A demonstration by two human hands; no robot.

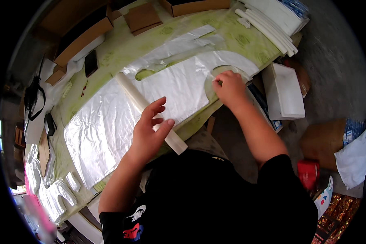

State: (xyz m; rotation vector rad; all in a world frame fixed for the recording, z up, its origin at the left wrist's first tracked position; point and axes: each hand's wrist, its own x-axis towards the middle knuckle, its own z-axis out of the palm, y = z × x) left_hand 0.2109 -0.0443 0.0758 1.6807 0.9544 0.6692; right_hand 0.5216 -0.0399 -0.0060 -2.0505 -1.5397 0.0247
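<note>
A thin, shiny white plastic sheet (97, 126) with curved cut-outs and a looped right end lies spread over the table. Across it runs a white roll (132, 92), slanting from the sheet's far side to the table's near edge. Over the lower part of this roll is my left hand (149, 129), thumb and fingers apart, with the roll passing beneath it. My right hand (230, 86) is closed in a pinch at the loop on the sheet's right end. What its fingertips hold is too small to make out.
The table wears a green patterned cover (242, 38). A dark phone (91, 64) lies at the far left, near an open cardboard box (83, 38). Several white rolls (268, 30) lie at the far right. Right of the table are a white foam box (286, 91) and a red box (308, 174).
</note>
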